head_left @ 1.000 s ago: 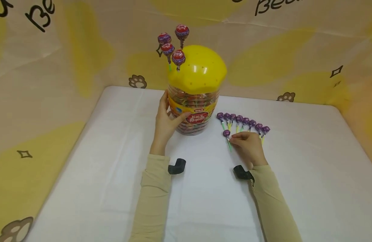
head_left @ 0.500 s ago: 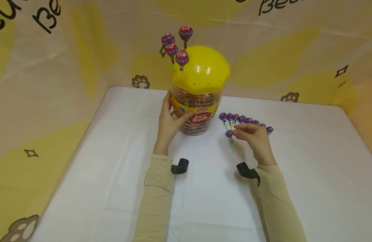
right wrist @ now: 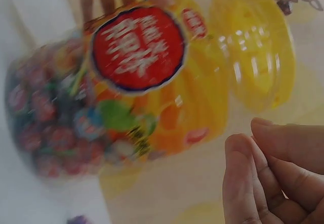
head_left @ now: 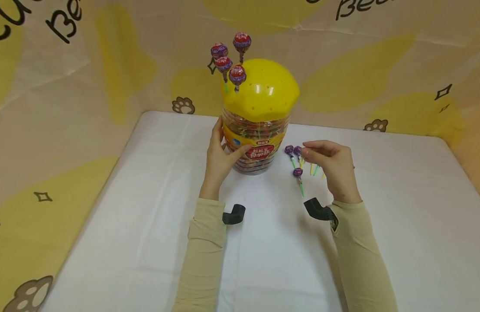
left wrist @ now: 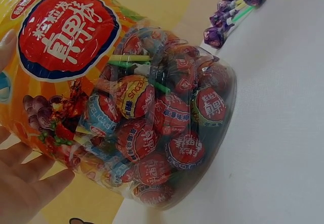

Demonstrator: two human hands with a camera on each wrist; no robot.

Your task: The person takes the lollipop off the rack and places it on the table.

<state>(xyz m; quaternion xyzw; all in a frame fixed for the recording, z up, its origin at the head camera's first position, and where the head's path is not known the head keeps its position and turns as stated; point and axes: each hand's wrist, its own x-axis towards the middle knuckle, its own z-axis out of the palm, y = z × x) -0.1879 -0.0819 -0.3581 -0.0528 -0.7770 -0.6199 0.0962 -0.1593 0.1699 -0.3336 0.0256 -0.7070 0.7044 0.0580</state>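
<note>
My left hand [head_left: 219, 160] grips the side of a clear plastic candy jar [head_left: 259, 167], thumb across its label and fingers round the left flank. The jar is full of wrapped lollipops and has a yellow lemon-shaped lid [head_left: 269, 93]. Several red-and-purple lollipops [head_left: 238, 74] stand upright in the lid's left side. To the right of the jar my right hand [head_left: 335, 167] is raised above the table, fingers loosely bent, with nothing visible between thumb and forefinger [right wrist: 238, 155]. Beneath its fingertips a single purple lollipop [head_left: 298, 172] lies on the table.
A row of purple lollipops [head_left: 289, 150] lies right of the jar, partly hidden behind my right hand. Everything stands on a white-covered table [head_left: 158, 173]. A patterned yellow cloth backdrop [head_left: 353, 65] rises behind and at the left. Black wrist mounts [head_left: 235, 214] jut inward from both sleeves.
My right hand has let go of the single purple lollipop, leaving it below the row, and has lifted up and away from the table. The left hand keeps its grip on the jar.
</note>
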